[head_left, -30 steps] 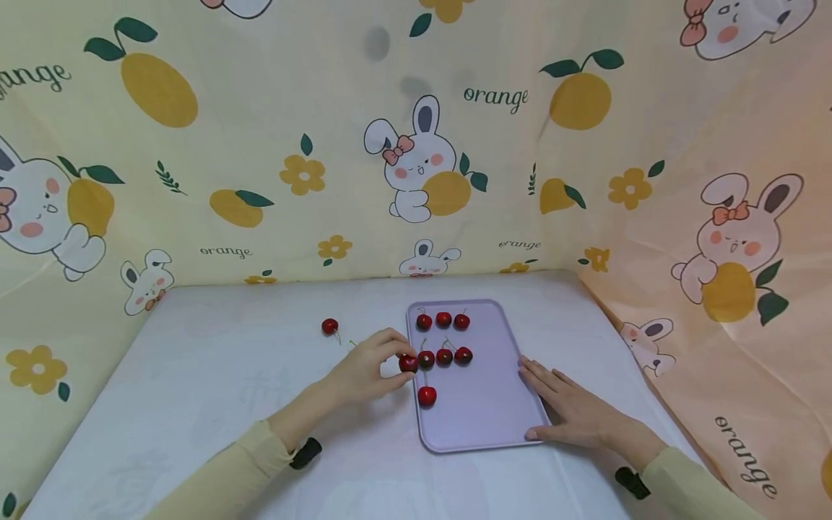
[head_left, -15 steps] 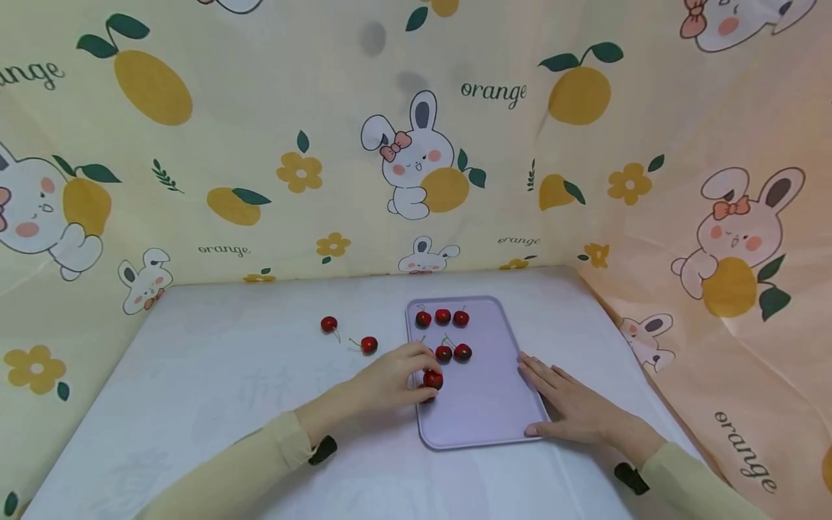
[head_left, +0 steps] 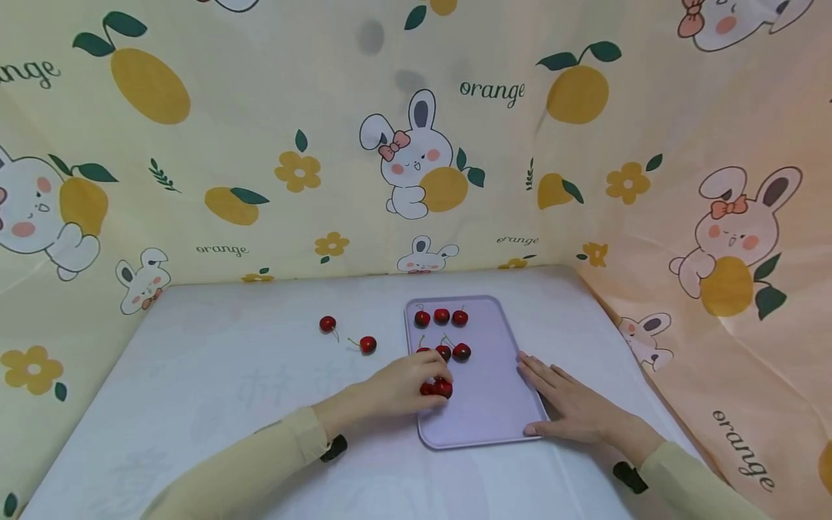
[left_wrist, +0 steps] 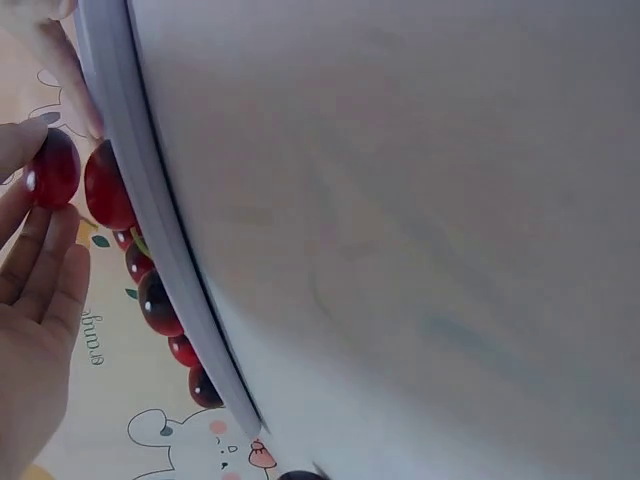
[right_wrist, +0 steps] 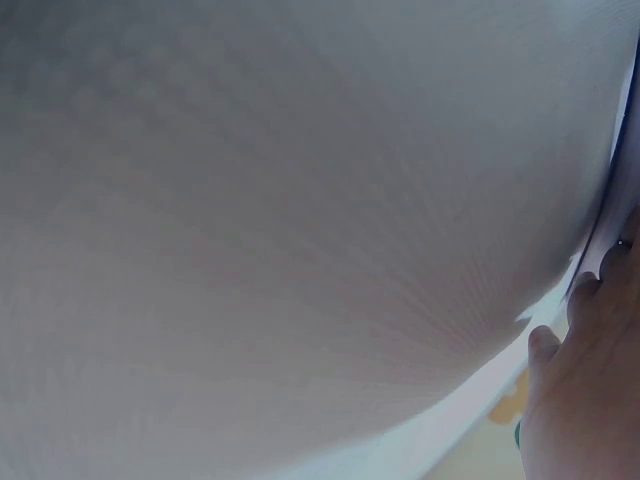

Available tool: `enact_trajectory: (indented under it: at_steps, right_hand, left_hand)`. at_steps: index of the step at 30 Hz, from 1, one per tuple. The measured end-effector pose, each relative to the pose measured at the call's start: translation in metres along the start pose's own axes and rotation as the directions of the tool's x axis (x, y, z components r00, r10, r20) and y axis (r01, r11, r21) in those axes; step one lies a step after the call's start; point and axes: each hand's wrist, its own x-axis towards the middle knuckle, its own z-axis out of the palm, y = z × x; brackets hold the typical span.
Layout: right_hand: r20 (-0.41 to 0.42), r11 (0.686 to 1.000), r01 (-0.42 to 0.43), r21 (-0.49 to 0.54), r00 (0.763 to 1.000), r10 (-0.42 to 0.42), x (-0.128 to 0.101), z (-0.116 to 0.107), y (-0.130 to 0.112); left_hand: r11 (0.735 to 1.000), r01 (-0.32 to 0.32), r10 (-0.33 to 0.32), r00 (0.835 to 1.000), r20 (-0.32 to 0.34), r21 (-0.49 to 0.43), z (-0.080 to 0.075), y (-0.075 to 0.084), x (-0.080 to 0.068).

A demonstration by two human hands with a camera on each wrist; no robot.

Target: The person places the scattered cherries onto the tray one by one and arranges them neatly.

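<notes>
My left hand (head_left: 406,383) pinches a dark red cherry (head_left: 443,388) between thumb and fingers, low over the left part of a pale purple tray (head_left: 487,412). In the left wrist view the held cherry (left_wrist: 54,168) shows apart from another cherry (left_wrist: 107,188) just inside the tray's rim. On the tray, three cherries (head_left: 441,315) form the far row, and three more (head_left: 461,352) lie in the second row, one partly behind my fingers. My right hand (head_left: 572,408) rests with fairly straight fingers on the tray's right edge.
Two stemmed cherries, one farther back (head_left: 328,324) and one nearer the tray (head_left: 367,344), lie on the white tablecloth (head_left: 247,383) to the left. A printed cloth (head_left: 312,87) with rabbits and oranges hangs behind and at both sides.
My left hand has carried the cherry rightward and nearer, from the tray's left rim to beside the cherry in the third row. My right hand stays on the edge.
</notes>
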Motion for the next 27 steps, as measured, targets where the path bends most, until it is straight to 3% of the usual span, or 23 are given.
enact_trajectory:
  at_steps: [6, 17, 27]
  right_hand:
    - [-0.003, 1.0, -0.005, -0.011, 1.0, 0.005, 0.0, 0.001, 0.001]
    - [-0.012, 1.0, -0.001, -0.018, 1.0, 0.0, 0.0, 0.002, 0.002]
    - [-0.008, 1.0, 0.0, -0.017, 1.0, 0.0, 0.0, 0.002, 0.001]
  left_hand:
    - [0.999, 0.007, -0.009, 0.999, 0.044, 0.042, 0.005, -0.002, 0.004]
    - [0.998, -0.015, 0.013, 0.999, 0.038, 0.062, 0.013, -0.008, 0.008]
    - [0.997, 0.013, -0.018, 0.998, 0.063, 0.079, 0.015, -0.007, 0.009]
